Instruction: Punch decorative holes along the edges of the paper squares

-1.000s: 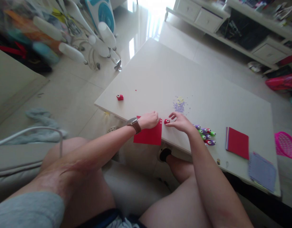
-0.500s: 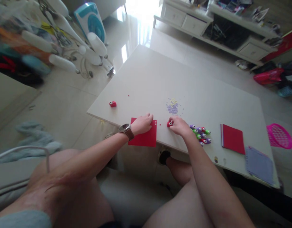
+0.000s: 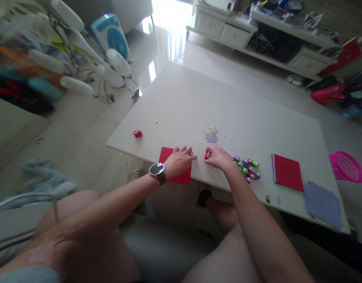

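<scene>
My left hand [image 3: 179,160], with a watch on its wrist, lies spread over the red paper sheet [image 3: 181,177] at the table's front edge. One fingertip reaches a tiny red piece [image 3: 196,156] just right of the sheet. In my right hand [image 3: 220,158] is a small red punch [image 3: 207,156], held between thumb and fingers above the table. Beside that wrist stands a group of red, green and purple punches [image 3: 244,169]. Beyond my hands lies a scatter of purple and yellow bits [image 3: 211,135].
Another red punch [image 3: 137,133] and a tiny red bit [image 3: 156,122] are at the left of the white table [image 3: 192,94]. A red pad [image 3: 287,172] and purple sheets [image 3: 322,204] lie at the right, near a pink basket [image 3: 347,167] off the table.
My left hand has moved right across the red sheet, and a finger now reaches the tiny red piece. My right hand still holds the red punch. The view has shifted slightly.
</scene>
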Motion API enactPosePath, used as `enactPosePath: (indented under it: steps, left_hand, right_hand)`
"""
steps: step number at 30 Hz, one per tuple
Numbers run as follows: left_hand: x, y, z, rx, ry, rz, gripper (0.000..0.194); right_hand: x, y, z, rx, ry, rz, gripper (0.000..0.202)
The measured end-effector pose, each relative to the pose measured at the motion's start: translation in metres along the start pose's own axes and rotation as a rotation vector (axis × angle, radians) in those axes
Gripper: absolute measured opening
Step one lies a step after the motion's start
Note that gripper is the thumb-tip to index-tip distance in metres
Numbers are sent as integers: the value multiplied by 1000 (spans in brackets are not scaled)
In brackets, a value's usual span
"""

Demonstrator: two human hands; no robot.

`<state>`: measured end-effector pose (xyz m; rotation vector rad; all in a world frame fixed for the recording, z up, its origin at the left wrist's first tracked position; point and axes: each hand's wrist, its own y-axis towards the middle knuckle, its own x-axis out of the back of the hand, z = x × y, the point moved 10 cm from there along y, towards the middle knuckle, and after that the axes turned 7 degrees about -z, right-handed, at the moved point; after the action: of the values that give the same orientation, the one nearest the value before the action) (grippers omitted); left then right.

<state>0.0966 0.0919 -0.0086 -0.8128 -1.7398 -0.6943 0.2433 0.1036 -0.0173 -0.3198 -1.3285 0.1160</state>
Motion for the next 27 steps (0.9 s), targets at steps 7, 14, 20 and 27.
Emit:
enactPosePath:
  steps: [7, 14, 20, 27]
  left_hand:
    - [4, 12, 28, 160, 6, -14, 39]
    - [19, 8, 99, 449, 19, -46, 38]
    - [38, -14, 163, 699, 87, -7, 40]
    - [45, -33, 209, 824, 124, -28, 54]
  right_hand:
    - [-2, 2, 2, -29, -6, 23, 30]
    - [-4, 4, 0, -19, 3, 10, 30]
    - [-7, 5, -2, -3, 27, 0, 28]
    - [-9, 5, 0, 16, 31, 25, 28]
